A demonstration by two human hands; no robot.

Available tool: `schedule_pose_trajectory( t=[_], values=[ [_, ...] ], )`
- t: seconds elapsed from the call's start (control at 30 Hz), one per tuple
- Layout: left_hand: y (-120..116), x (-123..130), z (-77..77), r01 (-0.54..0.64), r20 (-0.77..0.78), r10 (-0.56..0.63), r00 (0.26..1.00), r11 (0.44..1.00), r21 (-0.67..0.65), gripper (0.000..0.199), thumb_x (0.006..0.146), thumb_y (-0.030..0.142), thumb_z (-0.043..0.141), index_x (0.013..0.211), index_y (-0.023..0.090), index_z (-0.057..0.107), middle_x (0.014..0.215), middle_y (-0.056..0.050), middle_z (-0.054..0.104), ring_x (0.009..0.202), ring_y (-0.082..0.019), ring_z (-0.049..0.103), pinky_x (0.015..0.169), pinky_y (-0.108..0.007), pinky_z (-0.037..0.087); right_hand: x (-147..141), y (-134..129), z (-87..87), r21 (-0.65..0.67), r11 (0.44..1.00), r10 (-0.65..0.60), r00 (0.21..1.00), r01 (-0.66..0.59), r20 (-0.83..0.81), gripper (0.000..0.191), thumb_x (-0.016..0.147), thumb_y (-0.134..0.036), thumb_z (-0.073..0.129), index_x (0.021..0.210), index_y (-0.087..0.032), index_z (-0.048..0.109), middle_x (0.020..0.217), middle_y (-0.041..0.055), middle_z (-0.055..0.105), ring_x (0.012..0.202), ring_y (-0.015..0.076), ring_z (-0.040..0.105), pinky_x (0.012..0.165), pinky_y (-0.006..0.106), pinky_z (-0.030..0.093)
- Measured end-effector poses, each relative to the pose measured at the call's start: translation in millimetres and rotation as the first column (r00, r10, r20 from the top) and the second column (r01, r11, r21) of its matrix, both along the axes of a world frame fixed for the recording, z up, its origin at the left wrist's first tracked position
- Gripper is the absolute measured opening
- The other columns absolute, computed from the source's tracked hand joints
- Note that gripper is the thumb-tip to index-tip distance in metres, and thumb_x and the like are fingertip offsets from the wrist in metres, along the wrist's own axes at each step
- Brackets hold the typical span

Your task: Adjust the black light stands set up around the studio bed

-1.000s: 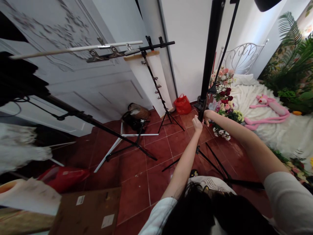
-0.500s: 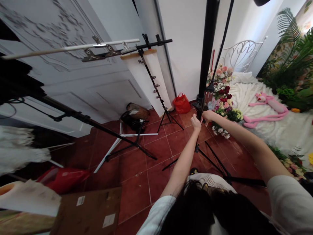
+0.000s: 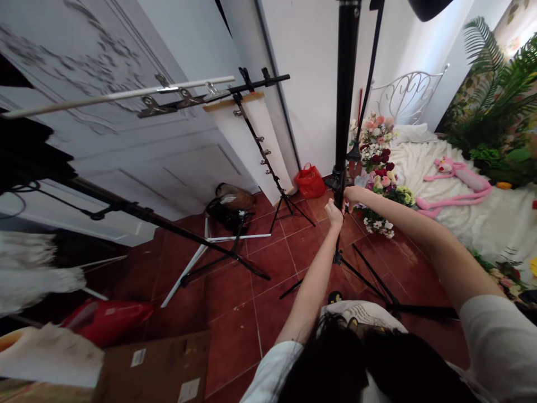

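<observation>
A black light stand (image 3: pixel 346 84) rises in front of me, its tripod legs spread on the red tiled floor. My left hand (image 3: pixel 334 213) is wrapped round its pole just below a black collar. On the pole's right side, at nearly the same height, my right hand (image 3: pixel 353 196) is closed against the stand; its fingertips are partly hidden behind the pole. A dark rounded fixture (image 3: pixel 430 6) shows at the top edge, to the right of the pole.
A clip stand (image 3: pixel 268 162) and red bag (image 3: pixel 309 181) are ahead. Flowers (image 3: pixel 382 168) and a bed with a pink plush toy (image 3: pixel 470 178) lie right. Another black stand (image 3: pixel 168 225) slants at left; a cardboard box (image 3: pixel 155 366) is at lower left.
The stand's upper pole has shifted slightly left in view, and more of the dark fixture shows at the top. Both hands remain at the pole, with the right one slightly further left.
</observation>
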State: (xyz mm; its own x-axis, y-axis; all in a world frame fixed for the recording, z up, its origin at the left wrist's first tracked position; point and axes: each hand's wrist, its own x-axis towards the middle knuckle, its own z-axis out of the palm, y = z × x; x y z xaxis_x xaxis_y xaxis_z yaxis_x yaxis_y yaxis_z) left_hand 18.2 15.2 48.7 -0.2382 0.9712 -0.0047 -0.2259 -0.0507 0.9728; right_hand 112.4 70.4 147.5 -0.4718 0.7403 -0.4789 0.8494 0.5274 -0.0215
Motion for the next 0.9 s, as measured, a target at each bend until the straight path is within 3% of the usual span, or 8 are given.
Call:
schedule_pose_trajectory(
  t=[0.13,0.4,0.63,0.77,0.9],
  values=[
    [-2.8,1.3,6.4,-0.006,0.008,0.007,1.0,0.998,-0.066,0.053,0.106,0.02,0.028,0.056,0.023,0.045,0.047,-0.001,0.044,0.045,-0.015,0.044,0.051,-0.028,0.039,-1.0,1.1,-4.3,-0.023,0.999,0.043,0.999,-0.042,0.025,0.034,0.067,-0.018,0.09,0.1,-0.023,0.085,0.104,0.0044,0.082,0.102,0.0237,0.074,0.076,0.024,0.05],
    [-3.7,1.4,3.9,0.001,0.007,-0.001,1.0,1.0,-0.008,0.054,0.107,0.023,0.029,0.055,0.024,0.043,0.046,-0.002,0.046,0.043,-0.014,0.044,0.049,-0.028,0.04,7.1,9.5,-10.2,-0.054,0.992,0.109,0.992,-0.113,-0.065,0.037,0.068,-0.027,0.093,0.102,-0.015,0.084,0.106,0.0088,0.082,0.097,0.0237,0.072,0.081,0.026,0.048],
    [4.1,2.7,-11.7,0.003,0.03,-0.006,1.0,0.995,0.096,0.061,0.107,0.039,0.026,0.051,0.024,0.042,0.042,0.0,0.044,0.039,-0.011,0.044,0.045,-0.023,0.036,19.6,-15.6,-19.5,0.144,0.936,0.322,0.947,-0.321,0.015,0.01,0.079,-0.019,0.086,0.084,-0.014,0.078,0.108,0.0157,0.079,0.109,0.0269,0.072,0.083,0.029,0.049],
    [5.8,2.1,-13.3,-0.008,0.029,0.005,1.0,0.993,0.119,0.059,0.105,0.045,0.03,0.051,0.024,0.042,0.042,0.0,0.045,0.039,-0.011,0.045,0.046,-0.023,0.038,20.6,-23.5,-21.5,0.212,0.945,0.246,0.969,-0.248,0.038,0.02,0.079,-0.025,0.086,0.094,-0.014,0.077,0.113,0.016,0.077,0.108,0.0273,0.074,0.077,0.027,0.05],
    [4.1,2.3,-9.8,-0.041,0.04,0.038,0.998,0.997,0.07,0.058,0.105,0.041,0.026,0.052,0.024,0.042,0.041,0.0,0.044,0.037,-0.011,0.043,0.043,-0.023,0.036,13.6,-8.2,-14.0,0.218,0.959,0.174,0.983,-0.181,0.053,0.036,0.073,-0.027,0.091,0.106,-0.019,0.079,0.113,0.0119,0.079,0.103,0.0261,0.075,0.073,0.024,0.049]
  ],
)
